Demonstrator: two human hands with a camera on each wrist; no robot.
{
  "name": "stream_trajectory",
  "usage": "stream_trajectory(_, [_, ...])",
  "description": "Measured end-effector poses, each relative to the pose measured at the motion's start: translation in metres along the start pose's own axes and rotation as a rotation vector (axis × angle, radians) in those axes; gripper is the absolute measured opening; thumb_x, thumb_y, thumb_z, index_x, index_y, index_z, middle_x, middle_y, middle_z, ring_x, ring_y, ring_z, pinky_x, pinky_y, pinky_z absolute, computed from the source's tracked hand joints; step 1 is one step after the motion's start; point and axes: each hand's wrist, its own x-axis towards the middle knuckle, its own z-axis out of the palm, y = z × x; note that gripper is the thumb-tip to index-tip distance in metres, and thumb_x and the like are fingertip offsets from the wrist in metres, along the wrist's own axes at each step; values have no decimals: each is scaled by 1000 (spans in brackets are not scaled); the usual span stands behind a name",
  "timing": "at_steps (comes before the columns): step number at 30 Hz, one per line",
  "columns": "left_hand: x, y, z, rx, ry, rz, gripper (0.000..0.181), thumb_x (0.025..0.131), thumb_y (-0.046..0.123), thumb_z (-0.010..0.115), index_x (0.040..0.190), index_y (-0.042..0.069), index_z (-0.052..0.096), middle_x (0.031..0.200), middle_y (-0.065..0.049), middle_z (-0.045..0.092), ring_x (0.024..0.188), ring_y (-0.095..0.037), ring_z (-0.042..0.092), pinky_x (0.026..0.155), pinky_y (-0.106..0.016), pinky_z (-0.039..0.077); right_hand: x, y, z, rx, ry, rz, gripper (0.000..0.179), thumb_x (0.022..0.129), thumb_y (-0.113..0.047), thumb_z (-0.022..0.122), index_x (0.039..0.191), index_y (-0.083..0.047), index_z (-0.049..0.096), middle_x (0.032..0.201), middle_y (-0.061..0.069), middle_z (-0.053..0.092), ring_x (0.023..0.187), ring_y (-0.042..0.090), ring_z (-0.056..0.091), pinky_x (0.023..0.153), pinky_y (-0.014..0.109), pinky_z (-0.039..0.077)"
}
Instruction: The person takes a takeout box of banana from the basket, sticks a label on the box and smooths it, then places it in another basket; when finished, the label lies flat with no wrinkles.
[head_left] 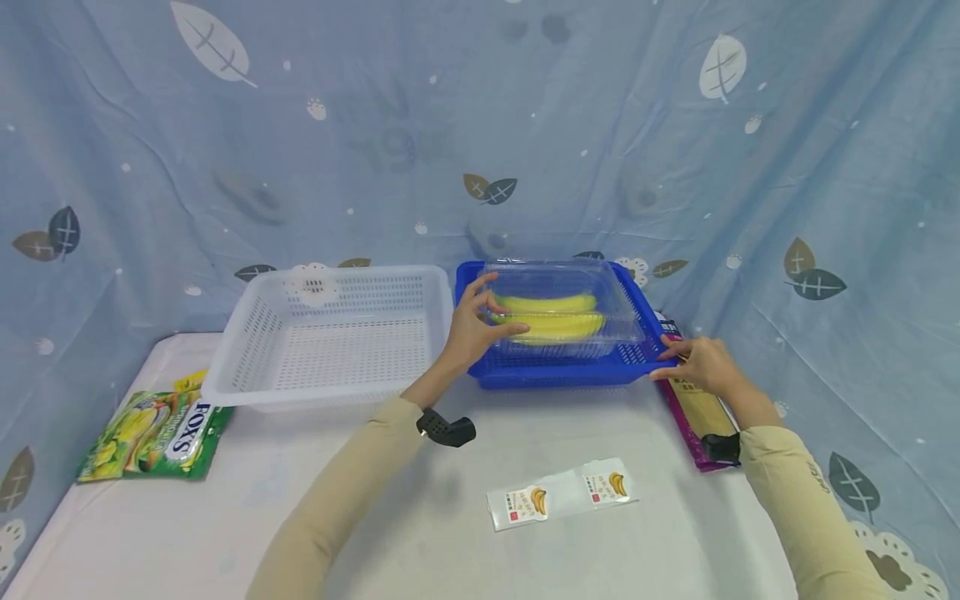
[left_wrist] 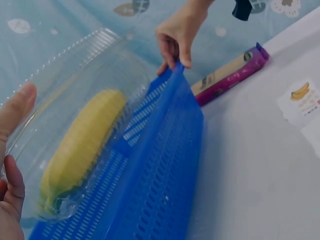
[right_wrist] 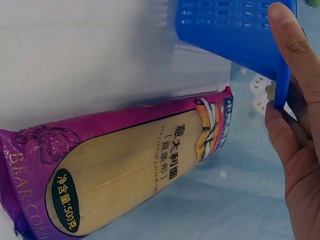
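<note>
I have the patterned blue cloth [head_left: 420, 125] as my far limit, just behind both baskets, and its folds bound the left and right sides too. The white basket [head_left: 330, 392] stands just beside the blue basket [head_left: 555, 379] on the left; whether their rims touch I cannot tell. My room lies on the near side, where the surface [head_left: 435, 546] runs toward me, with a label strip [head_left: 562, 493] lying right of centre. A green FOX'S bag [head_left: 153, 433] sits at the far left, against the white basket's corner, and a purple pasta pack [head_left: 692, 417] lies just right of the blue basket, partly beneath my right arm.

The clear container [head_left: 624, 327], with yellow bananas [head_left: 562, 326] inside, is within the blue basket's outline, directly right of my left grip [head_left: 471, 332]. That grip has thumb and fingers spread apart and bent around the container's left end; how firmly, I cannot tell. My right grip [head_left: 705, 364] is pinched on the blue basket's near right corner, thumb and fingers on either side of its rim.
</note>
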Motion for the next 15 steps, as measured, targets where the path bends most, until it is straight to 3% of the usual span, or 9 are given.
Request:
stream_trajectory(4, [-5,3,-2,14,-2,10,35,73,13,84,83,-8,57,149,-3,38,137,-26,33,84,-40,48,-1,1,2,23,36,-37,49,66,-38,86,87,5,74,118,24,58,45,3,16,37,22,25])
stream_trajectory(9, [-12,12,-8,16,-1,10,35,73,12,84,82,-9,57,149,-4,38,137,-26,33,84,-43,47,-1,1,3,30,40,-39,49,66,-38,86,87,5,74,118,24,58,43,3,17,37,22,25])
stream_trajectory(15, [-26,24,-17,13,2,-15,37,72,13,85,83,-9,56,149,-1,38,114,-32,53,69,-28,44,-1,0,1,-1,14,-9,46,68,-34,86,89,6,74,118,27,57,46,7,22,40,24,27])
